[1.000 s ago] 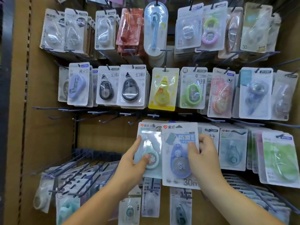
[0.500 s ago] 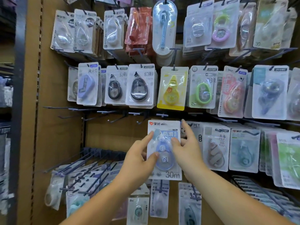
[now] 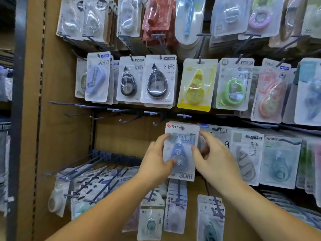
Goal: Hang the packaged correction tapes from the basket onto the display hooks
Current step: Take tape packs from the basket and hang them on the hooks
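So this is a shop aisle, brown pegboard wall [image 3: 69, 136] crammed with hanging stationery and a dark upright post [image 3: 19, 101] running down the left. No basket is showing anywhere.

Nearest, both forearms are reaching up and in. The left hand [image 3: 156, 160] is pinching the blue correction tape pack [image 3: 180, 134] by its left edge, thumb on the front near the blister and the other fingers curling round the side. The right hand [image 3: 213, 159] is pinching the right edge, thumb in front, with the rest of its fingers spreading out over the PET pack [image 3: 222, 134] next door.

The pack is sitting upright against the board, its hang hole just under the row of bare hooks [image 3: 184, 116]. It's too blurry to tell if a hook is through yet, so I'm guessing this is the threading step: line the hole up, push straight back, let go.

Room-wise it's getting tight on the right, where cards are touching or overlapping. Left of the pack it's bare board, so that's the easy way out. Watch the angled hooks [image 3: 97, 171] jutting out low left, and the yellow pack [image 3: 196, 86] hanging just above.
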The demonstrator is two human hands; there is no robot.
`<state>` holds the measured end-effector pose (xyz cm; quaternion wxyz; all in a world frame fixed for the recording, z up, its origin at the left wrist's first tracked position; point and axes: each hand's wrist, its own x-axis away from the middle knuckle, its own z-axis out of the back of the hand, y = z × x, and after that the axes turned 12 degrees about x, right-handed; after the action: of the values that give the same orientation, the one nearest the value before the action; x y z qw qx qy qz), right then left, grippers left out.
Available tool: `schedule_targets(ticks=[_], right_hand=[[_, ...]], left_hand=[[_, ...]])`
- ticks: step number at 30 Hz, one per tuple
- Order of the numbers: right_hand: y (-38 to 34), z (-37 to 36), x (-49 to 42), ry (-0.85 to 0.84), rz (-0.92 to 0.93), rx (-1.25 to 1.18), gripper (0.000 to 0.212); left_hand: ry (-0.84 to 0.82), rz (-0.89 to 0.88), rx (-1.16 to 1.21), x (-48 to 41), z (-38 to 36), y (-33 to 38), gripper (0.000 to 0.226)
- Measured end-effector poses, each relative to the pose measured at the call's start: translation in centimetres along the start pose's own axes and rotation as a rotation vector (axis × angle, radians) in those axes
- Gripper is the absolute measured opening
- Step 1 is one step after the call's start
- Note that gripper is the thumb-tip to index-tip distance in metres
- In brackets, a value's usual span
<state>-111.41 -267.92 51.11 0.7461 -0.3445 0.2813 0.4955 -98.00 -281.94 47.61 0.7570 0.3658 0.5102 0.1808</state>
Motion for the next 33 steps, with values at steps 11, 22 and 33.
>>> schedule_targets(ticks=[11,22,33], right_hand=[[0.1,0.6,4.0,-0.224,0.175,0.192,0.051],[-3.0,-2.3,21.0,-0.403,0.342,0.103,0.034],[-3.3,-13.9,39.3,-1.131,0.379,0.191,0.034]], left_hand=[[0.009,0.010,-0.147,1.5,0.1,-0.2,0.072],[-0.039,0.126,0.018,23.0,5.9,-0.7,0.014],[-0.211,0.738,-0.141,42.9,4.8,-16.7,0.014]])
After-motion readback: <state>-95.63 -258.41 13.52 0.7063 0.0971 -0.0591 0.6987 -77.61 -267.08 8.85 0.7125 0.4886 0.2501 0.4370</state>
